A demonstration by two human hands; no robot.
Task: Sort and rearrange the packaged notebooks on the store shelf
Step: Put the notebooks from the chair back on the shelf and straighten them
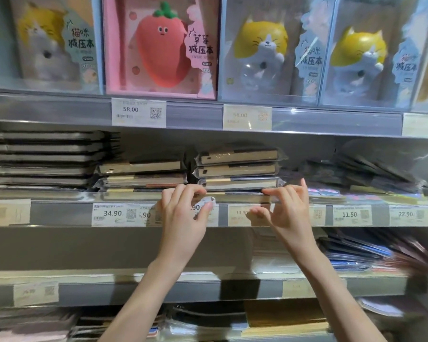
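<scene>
On the middle shelf stands a short stack of plastic-wrapped notebooks (237, 169), cream page edges facing me. A second wrapped stack (141, 177) lies just left of it. My left hand (183, 208) and my right hand (286, 208) reach to the front of the middle stack. The fingertips of both touch the two ends of its bottom notebook (235, 197) at the shelf lip. Fingers are spread and curled; neither hand closes around the notebook.
A taller pile of dark notebooks (40, 161) fills the shelf's left end, and slanted wrapped packs (371, 176) lie at the right. Boxed cat and strawberry squeeze notebooks (161, 45) stand on the shelf above. Price tags (114, 214) line the shelf rail. Lower shelves hold more packs.
</scene>
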